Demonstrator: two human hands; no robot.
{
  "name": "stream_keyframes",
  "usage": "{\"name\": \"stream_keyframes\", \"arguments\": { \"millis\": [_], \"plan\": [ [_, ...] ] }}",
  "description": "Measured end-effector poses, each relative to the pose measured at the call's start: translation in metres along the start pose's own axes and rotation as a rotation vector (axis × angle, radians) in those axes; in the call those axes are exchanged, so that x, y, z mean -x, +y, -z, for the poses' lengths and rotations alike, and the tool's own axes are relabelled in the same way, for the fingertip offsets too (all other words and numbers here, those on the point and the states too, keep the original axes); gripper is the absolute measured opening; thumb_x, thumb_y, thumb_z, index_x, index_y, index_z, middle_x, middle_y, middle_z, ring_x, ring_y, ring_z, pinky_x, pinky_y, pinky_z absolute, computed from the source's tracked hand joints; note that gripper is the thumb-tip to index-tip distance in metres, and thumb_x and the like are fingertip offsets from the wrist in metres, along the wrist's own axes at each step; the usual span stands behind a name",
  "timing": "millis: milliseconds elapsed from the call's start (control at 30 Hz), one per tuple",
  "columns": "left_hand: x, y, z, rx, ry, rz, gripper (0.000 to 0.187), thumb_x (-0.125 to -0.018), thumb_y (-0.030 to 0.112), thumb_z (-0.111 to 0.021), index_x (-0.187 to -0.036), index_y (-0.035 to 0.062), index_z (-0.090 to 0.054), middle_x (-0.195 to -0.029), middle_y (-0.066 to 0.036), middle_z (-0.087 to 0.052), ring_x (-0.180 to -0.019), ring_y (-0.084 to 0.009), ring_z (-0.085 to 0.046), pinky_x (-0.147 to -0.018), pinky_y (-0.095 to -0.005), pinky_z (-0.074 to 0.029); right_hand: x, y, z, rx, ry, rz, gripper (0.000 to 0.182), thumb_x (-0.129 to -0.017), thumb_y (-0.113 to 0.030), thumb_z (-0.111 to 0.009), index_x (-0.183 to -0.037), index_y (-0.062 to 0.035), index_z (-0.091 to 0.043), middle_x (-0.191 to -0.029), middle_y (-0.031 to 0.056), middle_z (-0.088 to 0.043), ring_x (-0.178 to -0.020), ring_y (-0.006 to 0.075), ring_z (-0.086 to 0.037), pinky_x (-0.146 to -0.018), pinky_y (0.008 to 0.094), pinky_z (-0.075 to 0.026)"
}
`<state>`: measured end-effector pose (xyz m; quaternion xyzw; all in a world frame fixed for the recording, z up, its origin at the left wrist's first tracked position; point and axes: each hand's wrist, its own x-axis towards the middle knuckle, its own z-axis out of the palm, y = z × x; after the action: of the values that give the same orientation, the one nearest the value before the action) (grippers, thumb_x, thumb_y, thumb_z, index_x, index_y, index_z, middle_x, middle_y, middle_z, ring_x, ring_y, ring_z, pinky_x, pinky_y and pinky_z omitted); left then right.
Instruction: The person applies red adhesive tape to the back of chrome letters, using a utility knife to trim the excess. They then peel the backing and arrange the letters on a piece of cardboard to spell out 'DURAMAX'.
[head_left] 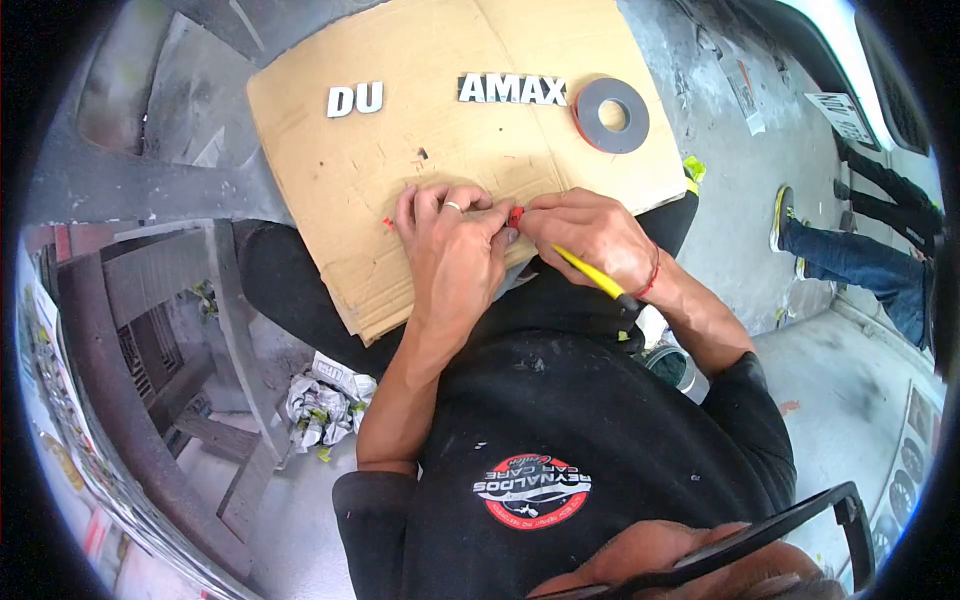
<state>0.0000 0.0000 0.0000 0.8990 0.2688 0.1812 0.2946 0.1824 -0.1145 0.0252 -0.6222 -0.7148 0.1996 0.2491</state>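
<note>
Red piece (516, 217) — mostly hidden by fingertips (535, 217); white vehicle (866, 62) — cut off at top.

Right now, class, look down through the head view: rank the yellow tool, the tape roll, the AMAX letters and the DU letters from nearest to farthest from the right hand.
From the right hand:
1. Yellow tool: in that hand.
2. Tape roll: cardboard's right side.
3. AMAX letters: just left of the roll.
4. DU letters: farther left.
</note>
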Motion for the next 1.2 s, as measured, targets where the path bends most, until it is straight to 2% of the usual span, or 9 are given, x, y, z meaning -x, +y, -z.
{"name": "stream_keyframes", "arguments": {
  "millis": [67, 167, 300, 433, 500, 533, 633, 900, 1200],
  "plan": [
    [-0.001, 0.001, -0.001, -0.003, 0.027, -0.008, 0.026, -0.078, 0.013, -0.082, -0.104, 0.0125, -0.083, -0.106, -0.003, -0.066, -0.111, -0.028, -0.053, -0.112, -0.0557, -0.032, -0.001, 0.0, 0.001, 0.107, 0.004, 0.121, 0.036, -0.076, -0.008, -0.073, -0.111, 0.0008, -0.068, -0.116, 0.0171, -0.071, -0.107, 0.0323, -0.071, -0.087, 0.0376, -0.061],
    [0.002, 0.0, -0.003, -0.006, 0.046, -0.006, 0.028, -0.078, 0.016, -0.084, -0.106, 0.015, -0.084, -0.107, -0.003, -0.068, -0.11, -0.0287, -0.055, -0.111, -0.0537, -0.033, 0.0, -0.004, 0.006, 0.178, -0.052, 0.195, 0.035, -0.079, -0.007, -0.076, -0.112, 0.0022, -0.07, -0.115, 0.017, -0.073, -0.114, 0.0341, -0.072, -0.091, 0.0394, -0.062],
    [0.002, -0.001, -0.004, 0.005, 0.072, -0.015, 0.028, -0.077, 0.016, -0.084, -0.105, 0.0153, -0.084, -0.105, -0.003, -0.068, -0.109, -0.0282, -0.055, -0.111, -0.0531, -0.033, 0.006, -0.006, 0.003, 0.283, -0.04, 0.269, 0.037, -0.078, -0.007, -0.075, -0.114, 0.0022, -0.07, -0.122, 0.0162, -0.071, -0.12, 0.0338, -0.069, -0.095, 0.0397, -0.062],
    [0.002, -0.001, -0.005, 0.007, 0.072, 0.004, 0.026, -0.077, 0.02, -0.085, -0.103, 0.016, -0.084, -0.104, -0.002, -0.069, -0.111, -0.0276, -0.055, -0.111, -0.0532, -0.033, 0.014, 0.002, 0.003, 0.139, 0.026, 0.259, 0.031, -0.084, -0.004, -0.076, -0.114, 0.001, -0.072, -0.113, 0.0153, -0.074, -0.108, 0.0286, -0.074, -0.087, 0.0361, -0.062],
    [0.003, -0.001, -0.006, 0.013, 0.076, 0.011, 0.026, -0.078, 0.021, -0.086, -0.103, 0.0162, -0.084, -0.104, -0.002, -0.069, -0.111, -0.0275, -0.055, -0.112, -0.0533, -0.033, 0.02, -0.009, 0.004, -0.373, 0.175, -0.435, 0.021, -0.091, -0.003, -0.075, -0.112, 0.0, -0.075, -0.1, 0.0145, -0.077, -0.091, 0.022, -0.076, -0.078, 0.0326, -0.06],
    [0.003, -0.002, -0.006, 0.018, 0.082, 0.002, 0.026, -0.078, 0.023, -0.086, -0.103, 0.0162, -0.084, -0.104, -0.002, -0.069, -0.111, -0.0276, -0.055, -0.112, -0.0536, -0.032, 0.017, -0.008, 0.006, -0.416, 0.185, -0.442, 0.017, -0.094, -0.005, -0.073, -0.11, 0.0003, -0.076, -0.091, 0.0145, -0.077, -0.079, 0.0185, -0.075, -0.072, 0.0306, -0.057],
    [0.004, -0.005, -0.005, 0.022, 0.086, -0.016, 0.026, -0.078, 0.024, -0.086, -0.103, 0.0163, -0.084, -0.104, -0.002, -0.069, -0.111, -0.0276, -0.056, -0.113, -0.054, -0.032, 0.014, -0.009, 0.002, -0.384, 0.139, -0.351, 0.018, -0.093, -0.003, -0.072, -0.11, 0.0005, -0.075, -0.094, 0.0152, -0.077, -0.079, 0.0205, -0.075, -0.072, 0.0309, -0.058],
    [0.005, -0.005, -0.006, 0.025, 0.089, -0.008, 0.026, -0.079, 0.024, -0.086, -0.104, 0.0161, -0.084, -0.104, -0.002, -0.069, -0.111, -0.0271, -0.056, -0.113, -0.0543, -0.032, 0.005, -0.004, 0.005, -0.306, 0.104, -0.268, 0.021, -0.09, -0.004, -0.074, -0.11, 0.0001, -0.076, -0.092, 0.0155, -0.076, -0.083, 0.0235, -0.075, -0.074, 0.0343, -0.058],
    [0.004, -0.003, -0.004, 0.031, 0.086, 0.012, 0.027, -0.076, 0.023, -0.087, -0.102, 0.0159, -0.084, -0.103, -0.004, -0.069, -0.111, -0.0274, -0.056, -0.114, -0.0547, -0.032, 0.001, -0.014, 0.005, -0.324, 0.115, -0.423, 0.022, -0.09, -0.01, -0.073, -0.11, -0.0018, -0.077, -0.094, 0.0156, -0.076, -0.084, 0.0248, -0.072, -0.077, 0.036, -0.057]
  ]
}}
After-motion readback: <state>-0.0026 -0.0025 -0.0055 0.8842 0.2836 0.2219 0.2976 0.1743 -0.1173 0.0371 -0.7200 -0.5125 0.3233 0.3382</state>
